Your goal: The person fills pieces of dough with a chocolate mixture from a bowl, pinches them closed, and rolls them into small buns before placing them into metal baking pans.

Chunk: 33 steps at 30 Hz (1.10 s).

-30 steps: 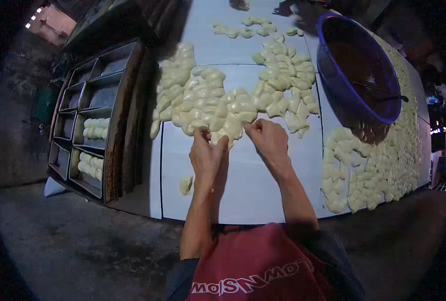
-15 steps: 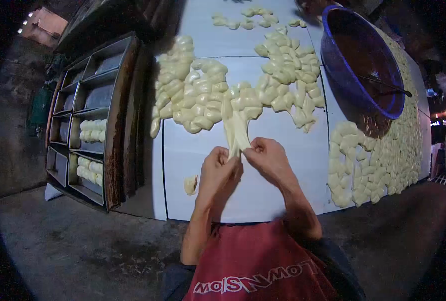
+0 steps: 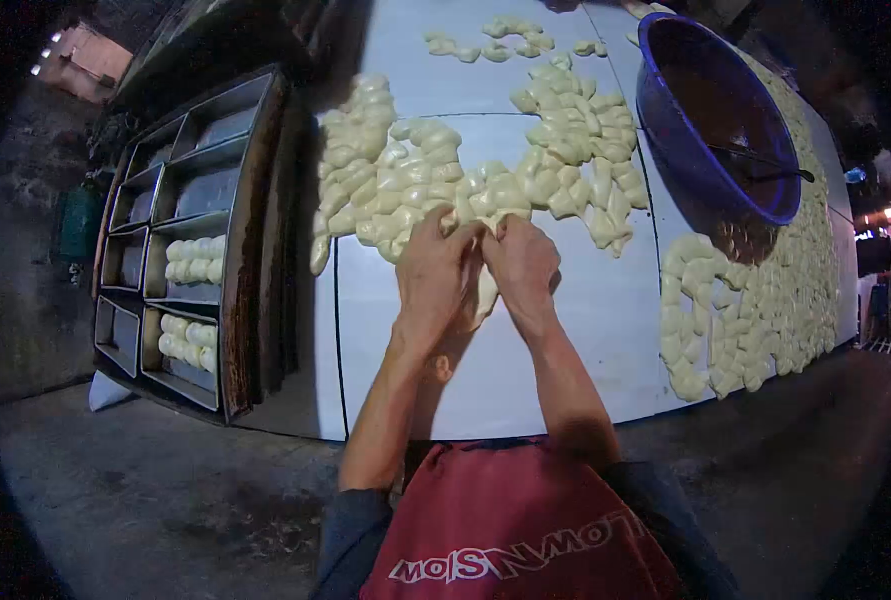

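Observation:
My left hand [image 3: 433, 268] and my right hand [image 3: 521, 262] are side by side at the near edge of a mass of pale, glossy dough pieces [image 3: 395, 190]. Both have their fingers curled in and pinch the dough there. Between and below them a strip of dough [image 3: 485, 298] hangs toward me over the white table [image 3: 585, 330]. My fingertips are partly hidden behind the backs of the hands. A small dough scrap [image 3: 443, 369] lies beside my left forearm, which partly covers it.
At left, a rack of metal pans [image 3: 190, 190] stands beside the table; two pans hold rolled dough pieces [image 3: 188, 340]. A large blue tub [image 3: 655, 130] with brown contents and a utensil sits at right. More dough pieces [image 3: 745, 330] cover the table's right side.
Both hands have moved forward, away from me, to the edge of the dough mass. The stretched dough strip that ran from the mass to my fingers is now folded up under them.

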### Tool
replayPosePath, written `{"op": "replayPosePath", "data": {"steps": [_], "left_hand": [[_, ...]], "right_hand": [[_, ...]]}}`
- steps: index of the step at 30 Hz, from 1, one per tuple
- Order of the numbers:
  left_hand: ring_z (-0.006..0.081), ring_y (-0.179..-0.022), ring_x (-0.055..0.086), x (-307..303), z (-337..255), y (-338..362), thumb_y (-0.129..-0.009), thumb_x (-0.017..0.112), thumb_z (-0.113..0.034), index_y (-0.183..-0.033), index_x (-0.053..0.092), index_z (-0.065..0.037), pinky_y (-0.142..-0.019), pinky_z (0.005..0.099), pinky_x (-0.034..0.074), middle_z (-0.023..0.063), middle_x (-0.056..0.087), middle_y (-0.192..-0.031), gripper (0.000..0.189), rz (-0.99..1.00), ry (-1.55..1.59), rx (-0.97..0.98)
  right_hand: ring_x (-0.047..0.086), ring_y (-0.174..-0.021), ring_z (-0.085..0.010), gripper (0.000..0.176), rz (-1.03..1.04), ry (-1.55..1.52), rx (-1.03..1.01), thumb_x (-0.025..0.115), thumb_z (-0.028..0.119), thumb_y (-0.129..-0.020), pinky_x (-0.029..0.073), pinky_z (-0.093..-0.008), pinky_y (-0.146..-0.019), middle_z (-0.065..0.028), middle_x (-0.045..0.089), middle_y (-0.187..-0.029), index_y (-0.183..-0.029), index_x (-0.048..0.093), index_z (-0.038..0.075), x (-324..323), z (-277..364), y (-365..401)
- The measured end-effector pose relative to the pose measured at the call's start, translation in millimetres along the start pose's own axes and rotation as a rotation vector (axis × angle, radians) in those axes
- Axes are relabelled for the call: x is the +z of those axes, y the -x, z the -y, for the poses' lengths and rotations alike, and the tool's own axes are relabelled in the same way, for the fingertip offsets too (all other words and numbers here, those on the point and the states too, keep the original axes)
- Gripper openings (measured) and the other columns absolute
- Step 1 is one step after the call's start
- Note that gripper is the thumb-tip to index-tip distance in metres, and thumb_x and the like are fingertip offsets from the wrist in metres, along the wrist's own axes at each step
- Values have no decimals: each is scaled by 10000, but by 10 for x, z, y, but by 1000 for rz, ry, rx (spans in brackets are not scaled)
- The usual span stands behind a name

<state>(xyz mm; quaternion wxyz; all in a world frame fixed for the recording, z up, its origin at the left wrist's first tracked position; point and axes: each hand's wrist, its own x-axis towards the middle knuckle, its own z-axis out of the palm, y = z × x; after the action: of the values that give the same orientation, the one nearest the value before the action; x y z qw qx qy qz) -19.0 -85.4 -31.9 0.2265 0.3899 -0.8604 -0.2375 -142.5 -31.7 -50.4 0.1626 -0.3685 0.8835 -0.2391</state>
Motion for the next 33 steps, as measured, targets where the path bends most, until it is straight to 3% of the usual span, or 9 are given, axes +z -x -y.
{"op": "replayPosePath", "data": {"steps": [2, 6, 9, 12, 14, 19, 22, 26, 33], "left_hand": [[376, -1279, 537, 141, 148, -176, -878, 682, -138, -1145, 753, -204, -999, 458, 453, 176, 580, -1356, 284, -8, -60, 263], [471, -1455, 299, 124, 293, -327, -901, 669, -246, -1184, 745, -280, -1146, 648, 228, 201, 442, -1526, 295, 131, -185, 331], [480, -1501, 198, 190, 579, -444, -953, 620, -338, -1271, 690, -377, -1184, 673, 150, 203, 354, -1587, 328, 250, -204, 362], [483, -1504, 186, 164, 624, -474, -970, 607, -357, -1316, 659, -384, -1180, 677, 160, 193, 336, -1599, 351, 256, -206, 358], [487, -1493, 204, 196, 653, -463, -981, 599, -353, -1310, 661, -367, -1161, 695, 179, 188, 351, -1587, 335, 228, -197, 369], [477, -1451, 286, 246, 654, -420, -968, 626, -305, -1277, 677, -319, -1120, 709, 216, 179, 411, -1537, 314, 170, -176, 384], [462, -1438, 314, 257, 655, -440, -948, 653, -313, -1250, 689, -292, -1121, 690, 221, 183, 449, -1498, 305, 155, -125, 395], [440, -1443, 320, 97, 542, -412, -932, 666, -353, -1235, 691, -252, -1145, 689, 200, 182, 445, -1504, 320, 218, -92, 361], [430, -1442, 322, 172, 571, -392, -910, 684, -404, -1273, 655, -252, -1129, 687, 228, 176, 435, -1513, 395, 165, -159, 396]], "right_hand": [[668, -764, -412, 344, -23, -76, -8, 655, 363, -854, 501, -488, -696, -197, 683, -789, -829, 658, 20, 59, -76, 4], [633, -722, -339, 261, 85, -337, 77, 672, 269, -821, 479, -447, -675, -157, 635, -756, -844, 603, 18, -61, -186, 214], [471, -614, -106, 211, 172, -871, 121, 656, 199, -806, 410, -301, -588, -25, 533, -679, -776, 543, 23, 20, -497, 261], [440, -603, -62, 150, 362, -1175, 225, 655, 126, -785, 345, -239, -520, 31, 489, -697, -755, 516, 79, -278, -652, 420], [525, -625, -94, 167, 436, -1193, 267, 642, 68, -731, 481, -251, -569, 3, 540, -746, -760, 482, 105, -413, -844, 592], [572, -635, -106, 195, 404, -1256, 301, 695, 100, -764, 474, -269, -542, -39, 617, -759, -902, 569, 45, -538, -1106, 876], [601, -650, -135, 278, 253, -881, 363, 733, 169, -801, 504, -296, -582, -60, 630, -758, -1006, 611, 25, -572, -910, 802], [692, -843, -254, 395, -247, -133, -145, 765, 314, -865, 543, -386, -752, -118, 674, -983, -1126, 652, 40, -488, -665, 637], [696, -820, -339, 326, -3, 88, -224, 671, 352, -905, 546, -458, -745, -143, 673, -957, -951, 680, 29, -48, -64, 299]]}}
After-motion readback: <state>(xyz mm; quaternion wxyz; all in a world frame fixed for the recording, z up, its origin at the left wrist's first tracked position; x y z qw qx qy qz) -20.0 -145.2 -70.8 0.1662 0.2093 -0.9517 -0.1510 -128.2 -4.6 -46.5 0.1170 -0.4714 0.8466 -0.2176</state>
